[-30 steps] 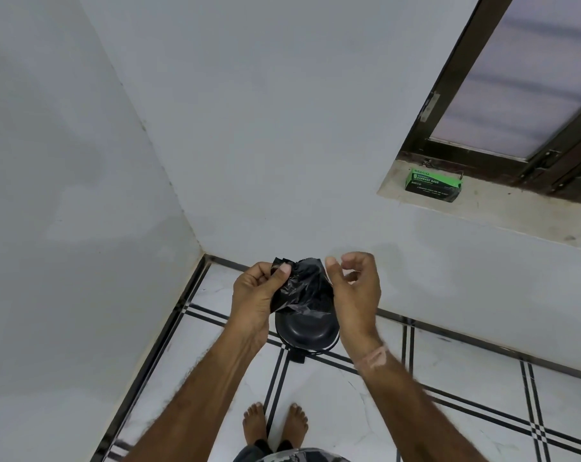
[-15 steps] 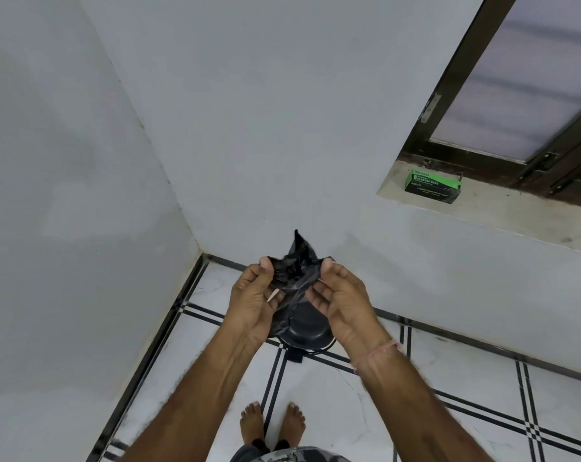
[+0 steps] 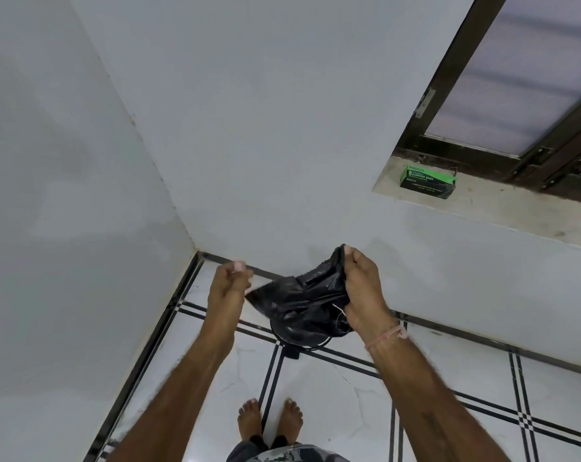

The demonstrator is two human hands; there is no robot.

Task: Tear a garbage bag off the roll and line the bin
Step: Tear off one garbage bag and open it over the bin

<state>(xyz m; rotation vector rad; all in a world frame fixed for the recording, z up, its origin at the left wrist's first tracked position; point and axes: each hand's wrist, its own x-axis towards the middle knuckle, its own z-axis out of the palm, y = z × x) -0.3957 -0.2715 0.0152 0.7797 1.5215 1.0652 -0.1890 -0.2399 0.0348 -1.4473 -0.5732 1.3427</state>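
- My right hand (image 3: 362, 295) is clamped on a bunch of the black garbage bag (image 3: 302, 301), directly above the bin (image 3: 299, 341).
- My left hand (image 3: 229, 288) has curled fingers at the bag's corner; it seems to pinch it.
- Risk, I think: the mouth is not yet open, and a hard pull can tear the thin film or free the corner.

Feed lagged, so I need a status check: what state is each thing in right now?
Garbage bag: loose, crumpled, stretched between both hands.
Left hand: pinches one corner of the bag.
Right hand: grips the opposite edge.
Bin: on the floor beneath the bag, mostly hidden, this bag not in it.
Box of bags: lying on the window sill, untouched.
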